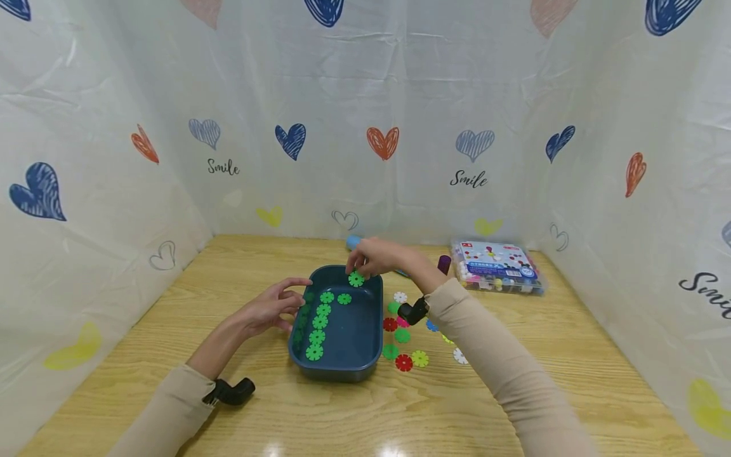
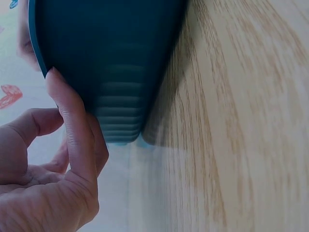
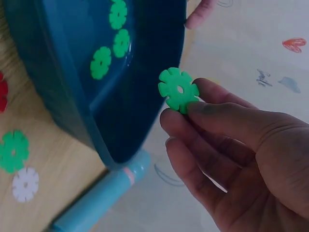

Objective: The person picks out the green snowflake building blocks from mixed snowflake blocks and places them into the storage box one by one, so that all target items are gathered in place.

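Note:
A deep blue-grey plastic bin (image 1: 347, 336) sits on the wooden table. My right hand (image 1: 374, 256) is over its far end, pinching a green snowflake disc (image 3: 178, 90) between thumb and fingers. Inside, several green discs (image 1: 320, 322) form a column along the left side, and one more green disc (image 1: 344, 298) lies right of the column's far end. My left hand (image 1: 274, 306) is at the bin's left side, fingers fairly straight. In the left wrist view, one fingertip (image 2: 55, 79) touches the rim.
Loose discs in several colours, such as a red disc (image 1: 403, 362) and a yellow disc (image 1: 420, 358), lie right of the bin. A light-blue cylindrical object (image 3: 96, 203) lies behind it. A clear box of colourful pieces (image 1: 497, 266) stands at the back right.

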Demonstrator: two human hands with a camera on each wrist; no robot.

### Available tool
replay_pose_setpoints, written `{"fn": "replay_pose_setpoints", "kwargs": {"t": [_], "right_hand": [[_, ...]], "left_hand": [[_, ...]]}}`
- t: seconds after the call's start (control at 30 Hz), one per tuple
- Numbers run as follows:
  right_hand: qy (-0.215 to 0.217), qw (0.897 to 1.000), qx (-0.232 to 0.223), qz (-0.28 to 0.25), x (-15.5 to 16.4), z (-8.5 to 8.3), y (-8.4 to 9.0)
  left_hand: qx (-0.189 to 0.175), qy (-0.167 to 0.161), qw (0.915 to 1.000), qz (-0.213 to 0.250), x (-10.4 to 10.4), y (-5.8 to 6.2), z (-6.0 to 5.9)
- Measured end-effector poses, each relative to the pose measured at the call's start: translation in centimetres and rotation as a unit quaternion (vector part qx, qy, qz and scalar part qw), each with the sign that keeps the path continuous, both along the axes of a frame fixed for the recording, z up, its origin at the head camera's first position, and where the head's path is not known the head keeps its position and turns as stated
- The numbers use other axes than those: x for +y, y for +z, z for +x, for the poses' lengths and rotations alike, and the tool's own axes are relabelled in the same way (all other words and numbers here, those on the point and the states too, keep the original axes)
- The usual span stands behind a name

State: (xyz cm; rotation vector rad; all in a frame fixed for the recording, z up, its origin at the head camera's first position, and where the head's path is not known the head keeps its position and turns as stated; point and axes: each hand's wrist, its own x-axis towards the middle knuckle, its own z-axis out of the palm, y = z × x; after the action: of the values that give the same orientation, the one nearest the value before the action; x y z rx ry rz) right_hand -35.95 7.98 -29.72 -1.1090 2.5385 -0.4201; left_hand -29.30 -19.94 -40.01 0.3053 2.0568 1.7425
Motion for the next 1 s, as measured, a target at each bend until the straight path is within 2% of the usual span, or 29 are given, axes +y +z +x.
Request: {"fn": "replay_pose_setpoints", "kwargs": {"t": [0.3,0.53,1.0], "right_hand": [[-0.006,0.997,-0.079,-0.022,-2.1,-0.6,-2.7],[-0.011,0.992,-0.125,-0.016,-3.2,-0.8,-4.1],[-0.03,0.99,-0.134,0.021,-4.1,-1.5,-6.0]], "left_hand": [[0.002,-0.013,0.9999,0.004,0.1,0.0,-0.1],[-0.001,-0.014,0.9999,0.003,-0.1,-0.1,0.0],[0.008,-0.011,0.9999,-0.004,0.0,-0.2,-0.2]]}}
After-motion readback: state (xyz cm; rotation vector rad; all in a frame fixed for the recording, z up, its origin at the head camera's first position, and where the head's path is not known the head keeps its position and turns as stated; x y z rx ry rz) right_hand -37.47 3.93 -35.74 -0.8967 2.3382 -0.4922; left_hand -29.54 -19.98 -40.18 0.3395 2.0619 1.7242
